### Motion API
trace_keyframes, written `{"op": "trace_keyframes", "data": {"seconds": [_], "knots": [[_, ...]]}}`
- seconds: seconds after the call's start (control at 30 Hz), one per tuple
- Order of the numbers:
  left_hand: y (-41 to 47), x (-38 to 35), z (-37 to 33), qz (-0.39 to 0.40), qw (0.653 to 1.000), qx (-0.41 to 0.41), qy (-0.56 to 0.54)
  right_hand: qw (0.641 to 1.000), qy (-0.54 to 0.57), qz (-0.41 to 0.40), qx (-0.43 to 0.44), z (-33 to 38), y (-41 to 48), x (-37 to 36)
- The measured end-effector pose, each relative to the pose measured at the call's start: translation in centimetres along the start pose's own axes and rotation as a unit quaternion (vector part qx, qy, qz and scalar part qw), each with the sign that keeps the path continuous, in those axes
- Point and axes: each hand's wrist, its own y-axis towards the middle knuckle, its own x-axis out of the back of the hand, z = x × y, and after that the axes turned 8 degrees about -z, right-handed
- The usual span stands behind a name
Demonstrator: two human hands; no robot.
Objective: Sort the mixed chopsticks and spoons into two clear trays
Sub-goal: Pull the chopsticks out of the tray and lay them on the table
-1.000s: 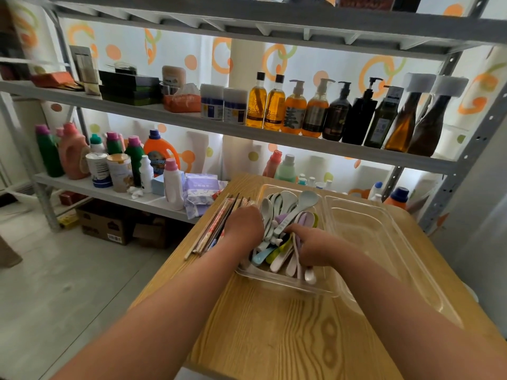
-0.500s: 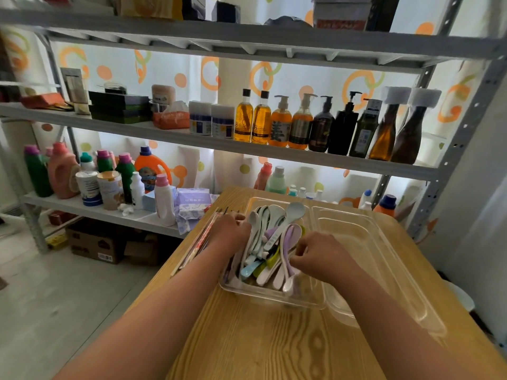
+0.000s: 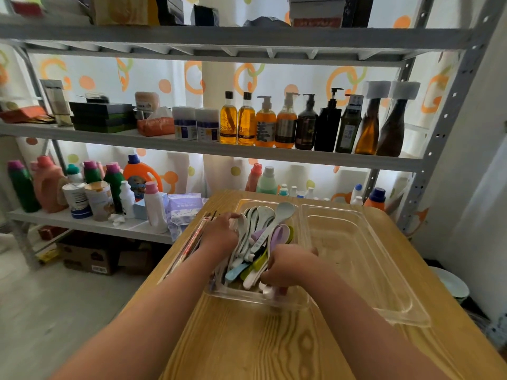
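Note:
A clear tray (image 3: 241,296) on the wooden table (image 3: 247,344) holds a heap of spoons (image 3: 264,229) in white, grey, purple, green and blue. A second clear tray (image 3: 365,259) stands empty to its right. A bundle of chopsticks (image 3: 189,249) lies along the table's left edge, outside the trays. My left hand (image 3: 219,235) rests on the left side of the spoon heap, fingers bent over white spoons. My right hand (image 3: 288,267) is closed around several spoon handles at the tray's near right corner.
A grey metal shelf rack (image 3: 219,149) stands right behind the table, with soap and oil bottles (image 3: 288,124) on the middle shelf and detergent bottles (image 3: 49,185) lower left. Cardboard boxes (image 3: 87,256) sit on the floor at left.
The view has tilted upward, so table and trays sit lower in frame. My right hand has slid toward the tray's near right corner and closed on spoon handles. My left hand stays on the heap.

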Motion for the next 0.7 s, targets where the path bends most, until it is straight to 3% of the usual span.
{"op": "trace_keyframes", "data": {"seconds": [0.4, 0.7], "knots": [[0.2, 0.4, -0.3, 0.032, 0.997, -0.008, 0.074, 0.999, 0.035, 0.002, -0.001, -0.1, -1.9, 2.0], [0.3, 0.7, -0.8, 0.055, 0.994, -0.007, 0.094, 0.999, 0.015, -0.049, 0.017, -0.1, -3.7, 2.6]]}}
